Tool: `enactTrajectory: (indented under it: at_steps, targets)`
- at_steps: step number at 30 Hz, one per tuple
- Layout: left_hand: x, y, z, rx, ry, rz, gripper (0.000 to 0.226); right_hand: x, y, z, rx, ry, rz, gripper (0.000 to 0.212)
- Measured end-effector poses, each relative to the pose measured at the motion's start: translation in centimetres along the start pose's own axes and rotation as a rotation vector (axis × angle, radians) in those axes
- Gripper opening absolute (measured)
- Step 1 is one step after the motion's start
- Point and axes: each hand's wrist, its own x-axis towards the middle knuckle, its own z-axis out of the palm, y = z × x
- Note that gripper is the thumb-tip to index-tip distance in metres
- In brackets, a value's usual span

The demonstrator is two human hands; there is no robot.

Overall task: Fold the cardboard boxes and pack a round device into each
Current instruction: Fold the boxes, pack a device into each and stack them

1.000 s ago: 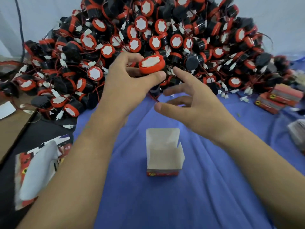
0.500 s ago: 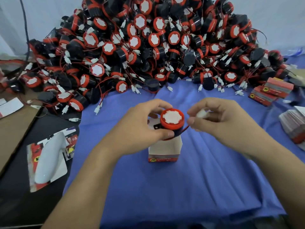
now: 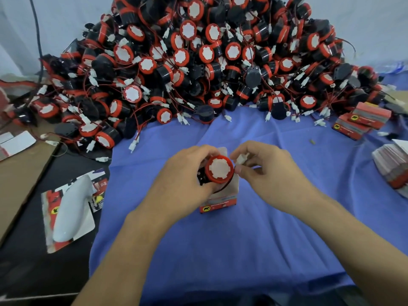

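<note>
My left hand (image 3: 183,184) grips the round device (image 3: 219,169) over the open cardboard box (image 3: 220,202). My right hand (image 3: 271,173) pinches its white connector (image 3: 241,159), fingers closed.

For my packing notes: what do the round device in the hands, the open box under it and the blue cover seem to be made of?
Round device: probably moulded plastic, smooth red rim, matte white face.
Open box: thin printed cardboard, plain inside flap.
Blue cover: likely woven cloth; it wrinkles softly.
</note>
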Motion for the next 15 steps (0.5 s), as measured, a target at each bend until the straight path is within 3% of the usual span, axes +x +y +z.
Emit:
enactTrajectory:
  at_steps: [7, 12, 15]
  targets:
    - [-0.8, -1.3, 1.3, 0.248, -0.084, -0.034, 0.041, 0.2, 0.6, 1.2, -0.409, -0.124, -0.151, 0.027]
    - [-0.7, -1.3, 1.6, 0.258, -0.129, -0.007, 0.038, 0.9, 1.0, 1.0, -0.410, -0.154, -0.218, 0.018]
    - [-0.4, -1.2, 1.2, 0.188, -0.158, 0.042, 0.023, 1.2, 0.9, 1.0, -0.383, -0.179, -0.222, 0.017]
